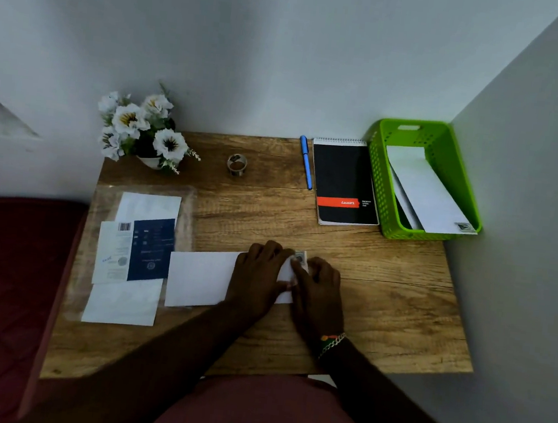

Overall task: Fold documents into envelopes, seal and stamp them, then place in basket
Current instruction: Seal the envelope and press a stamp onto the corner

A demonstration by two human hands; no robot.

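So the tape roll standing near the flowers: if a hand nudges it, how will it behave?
The tape roll appears to stand on its rim, so a nudge would probably roll or topple it. It looks small and hollow, likely light, sliding easily on the smooth table.

The bench is warm brown with darker wood-grain streaks. The near envelope is plain white, and its stamp is greyish with a dark picture. The basket at far right is bright green, its walls dotted with small holes, and holds white envelopes. The notepad is black with an orange-red band. The pen is blue. The flowers are white with dark, yellow-tinged centres. The leaflet at left is navy beside white paper.
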